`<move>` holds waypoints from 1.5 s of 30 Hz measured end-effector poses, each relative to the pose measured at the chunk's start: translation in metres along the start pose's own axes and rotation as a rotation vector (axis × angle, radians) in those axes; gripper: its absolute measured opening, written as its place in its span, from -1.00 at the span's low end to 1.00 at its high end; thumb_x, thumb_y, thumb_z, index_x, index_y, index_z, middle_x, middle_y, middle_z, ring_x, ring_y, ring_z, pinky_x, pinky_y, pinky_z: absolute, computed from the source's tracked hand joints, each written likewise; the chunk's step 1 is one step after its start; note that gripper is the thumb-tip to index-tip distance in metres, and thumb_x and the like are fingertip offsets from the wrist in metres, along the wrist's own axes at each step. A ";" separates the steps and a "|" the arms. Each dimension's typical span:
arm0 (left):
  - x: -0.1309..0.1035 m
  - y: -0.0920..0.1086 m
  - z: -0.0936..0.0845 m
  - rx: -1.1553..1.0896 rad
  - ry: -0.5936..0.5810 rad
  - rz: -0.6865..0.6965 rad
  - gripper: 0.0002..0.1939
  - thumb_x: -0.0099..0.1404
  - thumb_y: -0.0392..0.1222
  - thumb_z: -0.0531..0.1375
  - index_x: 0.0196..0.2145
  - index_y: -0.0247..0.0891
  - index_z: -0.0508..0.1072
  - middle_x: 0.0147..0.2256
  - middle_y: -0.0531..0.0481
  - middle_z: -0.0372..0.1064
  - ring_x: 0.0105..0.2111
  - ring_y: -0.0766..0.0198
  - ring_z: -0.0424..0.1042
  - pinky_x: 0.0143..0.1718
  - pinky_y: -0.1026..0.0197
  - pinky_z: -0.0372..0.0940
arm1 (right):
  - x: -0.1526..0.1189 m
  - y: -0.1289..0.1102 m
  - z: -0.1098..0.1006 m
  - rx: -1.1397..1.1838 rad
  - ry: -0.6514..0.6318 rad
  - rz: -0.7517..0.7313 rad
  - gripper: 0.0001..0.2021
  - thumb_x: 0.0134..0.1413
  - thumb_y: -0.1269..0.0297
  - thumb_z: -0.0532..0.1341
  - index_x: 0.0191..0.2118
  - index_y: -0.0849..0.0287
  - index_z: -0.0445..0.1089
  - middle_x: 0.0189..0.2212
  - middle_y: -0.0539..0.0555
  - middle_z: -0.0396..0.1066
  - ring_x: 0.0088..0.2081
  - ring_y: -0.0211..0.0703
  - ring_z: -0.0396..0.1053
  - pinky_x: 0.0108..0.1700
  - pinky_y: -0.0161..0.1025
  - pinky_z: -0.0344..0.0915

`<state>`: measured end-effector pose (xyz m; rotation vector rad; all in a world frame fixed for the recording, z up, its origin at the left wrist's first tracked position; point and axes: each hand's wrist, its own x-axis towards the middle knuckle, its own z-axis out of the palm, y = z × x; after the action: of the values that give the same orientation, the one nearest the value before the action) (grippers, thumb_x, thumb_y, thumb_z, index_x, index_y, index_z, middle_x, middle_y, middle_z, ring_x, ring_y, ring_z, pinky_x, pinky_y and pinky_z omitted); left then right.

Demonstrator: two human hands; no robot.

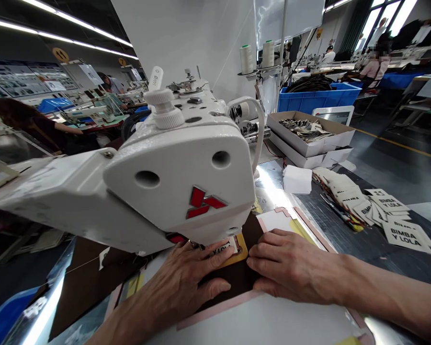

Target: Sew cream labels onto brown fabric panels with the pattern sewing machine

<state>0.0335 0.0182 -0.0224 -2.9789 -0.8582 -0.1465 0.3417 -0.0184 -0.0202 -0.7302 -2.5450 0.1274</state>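
A white sewing machine head [187,172] with a red logo fills the middle. Under it, a lettered label [222,251] lies inside a yellow frame [241,254] on dark brown fabric [253,230]. My left hand [187,273] lies flat with fingers spread, its fingertips on the label and frame. To the right of the frame, my right hand [290,266] rests on the fabric with its fingers pressed together; whatever may be beneath them is hidden. A white template [266,318] with pink edging extends below both hands.
Lettered labels [405,235] lie fanned out at the right, beside a pair of tweezers or snips [345,215]. Behind them are white cards [297,179], an open box [309,134] of labels and a blue crate [319,99]. Thread cones [246,59] stand behind the machine. Other people sit farther off.
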 end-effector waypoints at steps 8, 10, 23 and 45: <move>-0.002 -0.001 0.003 -0.010 0.012 -0.004 -0.34 0.51 0.10 0.24 0.45 0.14 0.16 0.37 0.08 0.27 0.14 0.02 0.51 0.17 -0.05 0.36 | 0.001 0.000 0.000 -0.006 0.008 -0.005 -0.68 0.52 0.15 0.13 -0.05 0.26 0.55 -0.20 0.13 0.58 -0.22 -0.05 0.40 -0.14 -0.12 0.31; -0.002 -0.001 0.002 -0.006 0.020 0.004 -0.33 0.50 0.09 0.25 0.46 0.13 0.15 0.36 0.07 0.28 0.14 0.01 0.51 0.19 -0.06 0.35 | 0.000 0.000 0.000 -0.008 0.005 -0.007 -0.68 0.53 0.15 0.12 -0.04 0.26 0.55 -0.20 0.14 0.57 -0.22 -0.06 0.40 -0.15 -0.12 0.31; -0.003 -0.003 0.006 0.062 -0.020 0.006 -0.28 0.50 0.10 0.25 0.48 0.16 0.06 0.40 0.14 0.18 0.22 -0.01 0.45 0.18 -0.09 0.33 | 0.000 0.001 0.000 -0.003 -0.004 0.000 -0.71 0.49 0.16 0.17 -0.07 0.26 0.56 -0.21 0.12 0.57 -0.23 -0.05 0.39 -0.15 -0.11 0.33; -0.003 0.000 0.002 -0.034 -0.055 -0.039 -0.29 0.48 0.03 0.29 0.47 0.17 0.11 0.41 0.12 0.18 0.19 0.02 0.49 0.19 -0.06 0.36 | 0.000 0.000 -0.001 0.000 -0.025 0.004 -0.67 0.53 0.13 0.10 -0.05 0.25 0.54 -0.22 0.15 0.57 -0.19 -0.05 0.43 -0.12 -0.12 0.36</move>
<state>0.0311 0.0168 -0.0250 -3.0125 -0.9289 -0.0817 0.3422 -0.0181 -0.0197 -0.7389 -2.5673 0.1383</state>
